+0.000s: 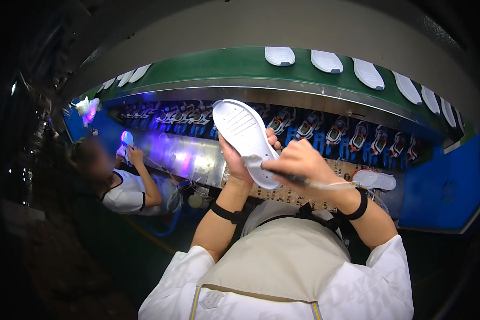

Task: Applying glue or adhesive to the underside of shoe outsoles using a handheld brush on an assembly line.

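Upright in front of me, a white shoe sole point(242, 126) shows its grooved inner face and raised rim. My left hand point(233, 158) is closed around it from behind, with fingertips showing at its right edge. My right hand point(303, 160) grips the dark handle of a brush point(284, 174). The pale brush head touches the sole's lower part, towards the heel. A thin clear tube point(333, 185) trails from the handle over my right wrist. Below the hands lies brown printed covering point(325, 198) on the bench.
Past my hands runs a row of shoe uppers point(337, 130) on blue holders. Behind it, white soles point(368, 73) lie on a green conveyor belt point(208, 68). Another sole point(374, 180) rests at bench right. At left a person point(130, 186) holds a lit sole.
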The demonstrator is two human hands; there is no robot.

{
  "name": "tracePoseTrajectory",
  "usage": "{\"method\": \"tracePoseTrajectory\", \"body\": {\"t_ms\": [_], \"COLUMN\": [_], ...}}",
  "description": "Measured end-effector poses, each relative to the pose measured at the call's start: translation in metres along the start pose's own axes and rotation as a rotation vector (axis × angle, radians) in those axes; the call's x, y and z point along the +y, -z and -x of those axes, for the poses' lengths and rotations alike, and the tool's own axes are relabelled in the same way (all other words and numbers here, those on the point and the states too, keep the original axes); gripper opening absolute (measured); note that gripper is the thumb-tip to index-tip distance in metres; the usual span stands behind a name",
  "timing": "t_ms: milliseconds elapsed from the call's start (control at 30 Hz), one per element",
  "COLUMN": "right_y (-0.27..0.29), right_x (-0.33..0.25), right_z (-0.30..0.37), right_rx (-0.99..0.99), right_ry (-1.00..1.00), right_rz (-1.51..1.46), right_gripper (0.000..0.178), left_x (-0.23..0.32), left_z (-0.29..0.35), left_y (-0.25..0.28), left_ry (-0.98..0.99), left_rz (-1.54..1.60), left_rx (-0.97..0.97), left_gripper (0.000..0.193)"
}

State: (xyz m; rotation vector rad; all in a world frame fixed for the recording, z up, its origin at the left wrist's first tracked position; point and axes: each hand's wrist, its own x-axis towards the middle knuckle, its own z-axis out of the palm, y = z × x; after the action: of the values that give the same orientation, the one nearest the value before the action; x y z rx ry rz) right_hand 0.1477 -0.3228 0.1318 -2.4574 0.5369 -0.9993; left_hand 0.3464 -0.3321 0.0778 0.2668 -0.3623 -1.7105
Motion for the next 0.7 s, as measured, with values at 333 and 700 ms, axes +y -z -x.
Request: {"method": "tracePoseTrajectory", "body": {"t_ms": [333, 700], "right_y": [0.018, 0.034], "right_x": [0.0, 0.005], "right_z": [-0.017, -0.03], "right_rx": [-0.284, -0.313], "right_ry": [0.168, 0.095], "right_rz": [-0.099, -0.095], "right_gripper": [0.038, 0.037], "left_x": [0.041, 0.062], "left_z": [-0.02, -0.061], "left_y": [-0.015, -0.02], "left_ry": [0.042, 0.147], "left_rz": [-0.209, -0.652], "left_rx": [-0.127, -0.248], "left_gripper": [0.097, 0.088]}}
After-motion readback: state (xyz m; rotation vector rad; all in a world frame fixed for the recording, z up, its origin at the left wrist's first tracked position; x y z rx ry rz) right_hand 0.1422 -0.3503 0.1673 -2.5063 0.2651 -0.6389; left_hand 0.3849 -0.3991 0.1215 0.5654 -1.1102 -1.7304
